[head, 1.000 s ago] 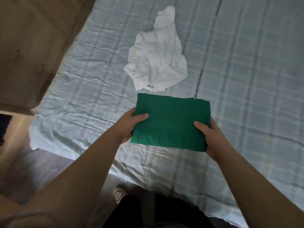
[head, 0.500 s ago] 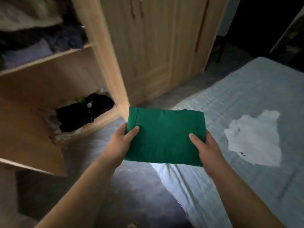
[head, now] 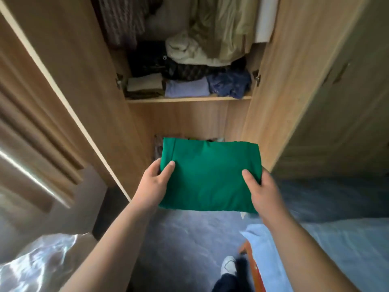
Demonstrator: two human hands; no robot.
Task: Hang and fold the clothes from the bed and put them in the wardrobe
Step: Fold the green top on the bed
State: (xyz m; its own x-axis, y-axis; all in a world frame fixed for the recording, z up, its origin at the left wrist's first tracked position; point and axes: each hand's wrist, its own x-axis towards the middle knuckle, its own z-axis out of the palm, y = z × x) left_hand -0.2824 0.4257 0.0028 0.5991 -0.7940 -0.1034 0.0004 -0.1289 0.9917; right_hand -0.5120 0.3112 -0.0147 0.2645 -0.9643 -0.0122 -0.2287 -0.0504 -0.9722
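A folded green garment (head: pixel 210 175) is held flat in the air in front of the open wardrobe (head: pixel 189 114). My left hand (head: pixel 155 182) grips its left edge, thumb on top. My right hand (head: pixel 263 190) grips its right edge the same way. The wardrobe shelf (head: pixel 189 99) above holds several folded clothes, among them a lilac pile (head: pixel 186 89) and a blue crumpled piece (head: pixel 229 84). Hanging clothes (head: pixel 221 24) fill the top. The lower compartment behind the green garment is mostly hidden.
The wardrobe's left door (head: pixel 63 91) stands open at my left, and a closed door (head: pixel 336 91) is on the right. The bed corner (head: pixel 315 249) with its pale blue cover lies at lower right. Grey floor (head: pixel 185 239) lies below, with my shoe (head: pixel 229 266) on it.
I have turned from the bed toward the wardrobe, carrying the green garment off the bed in both hands. The white garment on the bed has left the view.
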